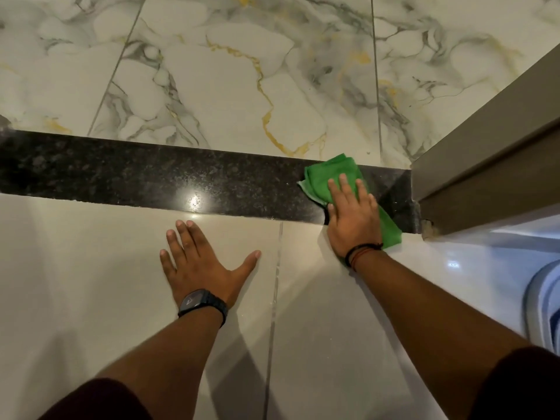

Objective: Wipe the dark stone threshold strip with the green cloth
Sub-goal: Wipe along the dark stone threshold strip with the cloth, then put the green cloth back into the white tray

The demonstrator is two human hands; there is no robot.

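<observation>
— So where is the green cloth (333, 177) just now?

— On the dark stone threshold strip (151, 174), at its end near the door frame (485, 165). The right hand (353, 216) lies flat on it, fingers spread and pressing down, not closed around it; one tail of the cloth trails off the strip toward the person.

— Why flat rather than gripped?

— My guess is that an open palm spreads pressure over the folded cloth, so it drags evenly along the polished stone.

— And the other hand?

— The left hand (200, 265) is splayed, holding nothing, on the plain beige tile (91, 268) on the person's side of the strip, well apart from the cloth. It looks like a prop for leaning forward.

— Anything in the way?

— The door frame blocks that end of the strip, so the corner beneath it will be awkward. Beyond the strip lies the veined marble floor (212, 71); the rest of the strip, away from the frame, runs unobstructed.
</observation>
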